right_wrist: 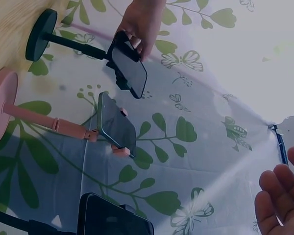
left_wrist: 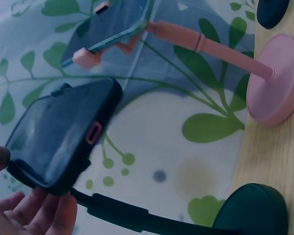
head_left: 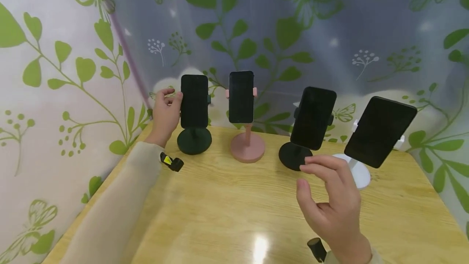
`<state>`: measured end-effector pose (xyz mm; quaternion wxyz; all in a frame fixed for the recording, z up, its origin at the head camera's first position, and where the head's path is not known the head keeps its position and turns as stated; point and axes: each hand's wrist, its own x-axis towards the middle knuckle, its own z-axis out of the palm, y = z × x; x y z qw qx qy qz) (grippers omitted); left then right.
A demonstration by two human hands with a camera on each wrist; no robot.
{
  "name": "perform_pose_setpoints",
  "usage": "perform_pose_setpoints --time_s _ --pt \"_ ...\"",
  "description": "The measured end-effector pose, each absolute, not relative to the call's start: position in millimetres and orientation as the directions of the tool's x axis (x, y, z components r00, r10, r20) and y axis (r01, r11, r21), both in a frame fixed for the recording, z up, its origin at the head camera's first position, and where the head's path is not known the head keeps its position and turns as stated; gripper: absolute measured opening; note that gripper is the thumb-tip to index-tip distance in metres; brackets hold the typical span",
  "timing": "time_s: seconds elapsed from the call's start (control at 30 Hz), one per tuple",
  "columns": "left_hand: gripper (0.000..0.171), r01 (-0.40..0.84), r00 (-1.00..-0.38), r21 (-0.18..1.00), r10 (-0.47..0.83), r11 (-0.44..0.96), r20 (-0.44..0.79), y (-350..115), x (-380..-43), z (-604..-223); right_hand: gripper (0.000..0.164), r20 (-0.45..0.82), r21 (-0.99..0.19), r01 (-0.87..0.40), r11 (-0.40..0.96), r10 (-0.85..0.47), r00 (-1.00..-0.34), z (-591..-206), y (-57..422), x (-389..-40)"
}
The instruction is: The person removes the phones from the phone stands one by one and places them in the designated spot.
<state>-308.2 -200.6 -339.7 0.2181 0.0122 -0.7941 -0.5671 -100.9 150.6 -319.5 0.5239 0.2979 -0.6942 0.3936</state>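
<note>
A wooden table is carrying four phone stands, the green stand standing leftmost.
The right hand's grip, being cut off in its wrist view, is hovering near the black stand, thumb and fingers apart. The left hand's grip is clamping one edge of the phone on the green stand, its fingers apparently curling behind, partly hidden.

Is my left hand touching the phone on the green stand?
Touching. The left wrist view shows the left hand gripping the phone by its edge.
</note>
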Motion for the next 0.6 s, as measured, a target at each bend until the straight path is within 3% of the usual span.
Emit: perform_pose_setpoints --time_s 0.23,0.47,0.6 --pt "0.058 0.180 -0.925 0.916 -0.255 0.358 0.282 -203.4 -311.2 -346.2 0.040 0.953 -0.231 -0.815 0.532 -0.043 -0.299 -319.5 154.6 -101.6" --pt "0.037 0.133 -0.973 0.985 -0.175 0.112 0.151 -206.3 -306.3 -346.3 0.036 0.943 -0.243 -0.806 0.541 -0.065 -0.327 -320.7 159.0 -102.7" --pt "0.037 0.117 -0.983 0.993 -0.136 0.032 0.120 -204.0 -304.8 -346.4 0.034 0.939 -0.243 -0.799 0.550 -0.075 -0.337 -321.8 162.1 -103.1"
